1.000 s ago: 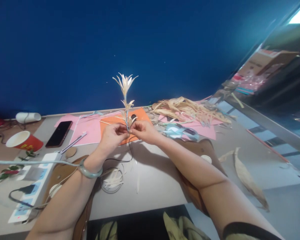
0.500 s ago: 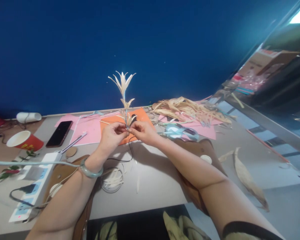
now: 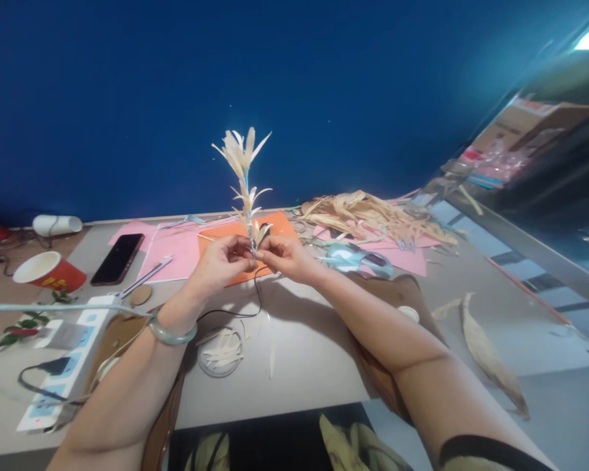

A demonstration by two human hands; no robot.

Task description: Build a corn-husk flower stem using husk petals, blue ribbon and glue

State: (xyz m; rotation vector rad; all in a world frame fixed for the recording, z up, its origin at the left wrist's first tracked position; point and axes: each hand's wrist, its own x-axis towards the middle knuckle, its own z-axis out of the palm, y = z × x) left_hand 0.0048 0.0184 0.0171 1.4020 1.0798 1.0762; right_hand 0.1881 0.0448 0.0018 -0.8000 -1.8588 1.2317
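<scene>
Fingertips of the left hand (image 3: pixel 223 261) and right hand (image 3: pixel 287 256) hide the base of the husk sprig (image 3: pixel 246 190); both elbows run off the lower edge. The red cup's (image 3: pixel 46 271) yellow print is too small to read

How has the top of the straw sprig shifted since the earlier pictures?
Yes. The sprig top sits slightly higher against the blue wall; the camera shifted too. Both hands grip its stem.

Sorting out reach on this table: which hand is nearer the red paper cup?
Left. The left hand pinches the husk stem toward the red paper cup's side; the right hand is farther off.
</scene>
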